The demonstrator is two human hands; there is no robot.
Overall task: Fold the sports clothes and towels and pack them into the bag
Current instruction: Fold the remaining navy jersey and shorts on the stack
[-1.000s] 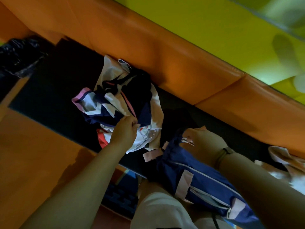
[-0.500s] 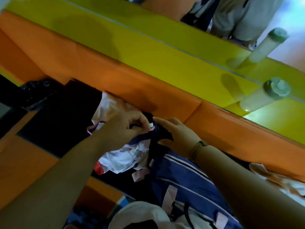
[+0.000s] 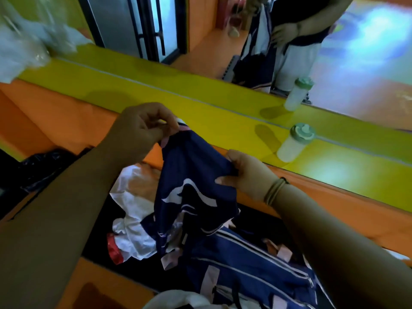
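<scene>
Navy garment [image 3: 194, 175], perhaps shorts, hangs from left hand [image 3: 138, 132] and right hand [image 3: 247, 177] fingers [image 3: 231, 157].

My left grip [image 3: 142, 130] is raised, fingers curled, thumb and fingertips pinching the top edge of the navy garment [image 3: 191, 175]. My right grip [image 3: 247, 175] sits lower and further right, fingers folded over the same edge. Left forearm [image 3: 55, 208] and right forearm [image 3: 334, 230] reach forward, bare.
</scene>
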